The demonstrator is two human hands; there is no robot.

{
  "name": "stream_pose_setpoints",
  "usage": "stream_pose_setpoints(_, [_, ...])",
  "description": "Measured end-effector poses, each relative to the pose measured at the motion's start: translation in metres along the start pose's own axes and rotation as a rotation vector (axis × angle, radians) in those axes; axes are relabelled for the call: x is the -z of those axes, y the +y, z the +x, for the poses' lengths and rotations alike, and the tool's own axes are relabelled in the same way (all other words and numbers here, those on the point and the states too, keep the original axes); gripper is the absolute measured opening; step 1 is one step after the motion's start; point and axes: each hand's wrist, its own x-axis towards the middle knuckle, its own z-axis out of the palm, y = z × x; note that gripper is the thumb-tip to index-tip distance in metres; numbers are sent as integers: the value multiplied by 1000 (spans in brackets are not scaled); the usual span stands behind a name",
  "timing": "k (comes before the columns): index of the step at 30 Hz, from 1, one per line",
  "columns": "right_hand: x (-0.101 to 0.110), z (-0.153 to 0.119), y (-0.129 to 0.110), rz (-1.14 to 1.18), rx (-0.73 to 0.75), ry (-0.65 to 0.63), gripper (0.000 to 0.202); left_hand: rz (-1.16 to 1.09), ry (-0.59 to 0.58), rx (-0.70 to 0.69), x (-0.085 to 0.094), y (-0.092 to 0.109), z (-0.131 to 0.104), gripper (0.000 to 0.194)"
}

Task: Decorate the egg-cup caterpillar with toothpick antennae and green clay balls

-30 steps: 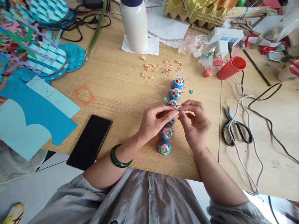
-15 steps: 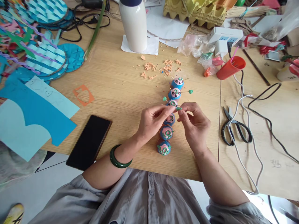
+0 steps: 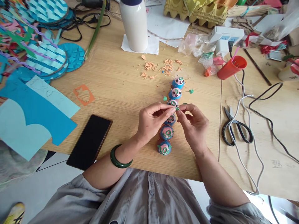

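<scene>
Several blue balls with pink and green clay faces stand in a row; the nearest ball (image 3: 164,147) lies by the table's front edge, the farthest ball (image 3: 178,82) beyond my hands. Over the middle of the row, my left hand (image 3: 153,119) pinches with thumb and forefinger at a small green clay piece (image 3: 177,109). My right hand (image 3: 193,126) grips the same piece from the other side, fingertips touching it. Thin sticks poke out of the far balls, one tipped with a green clay lump (image 3: 191,91). My hands partly hide the middle balls.
A black phone (image 3: 90,141) lies left of my left forearm, near blue paper (image 3: 46,109). Scissors (image 3: 237,126) and a white cable (image 3: 235,152) are to the right. Beyond stand a white bottle (image 3: 134,26) and a red cup (image 3: 232,67), with orange shavings (image 3: 150,65) between.
My fingertips and the green piece have shifted slightly left and closer together. A bit of green now shows behind my right fingers. The row of balls stays put.
</scene>
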Motion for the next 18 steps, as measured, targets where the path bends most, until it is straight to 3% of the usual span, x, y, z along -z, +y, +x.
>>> stream_pose_setpoints(8, [1,0,0,-21,8,-30,13,-83,-43,116,-1,1,0,29])
stream_pose_setpoints(12, [1,0,-4,-9,-19,-63,13,-32,-11,72,0,0,0,24])
stream_pose_setpoints(18, [0,1,-1,26,-47,9,15,-38,-17,75,0,0,-2,20])
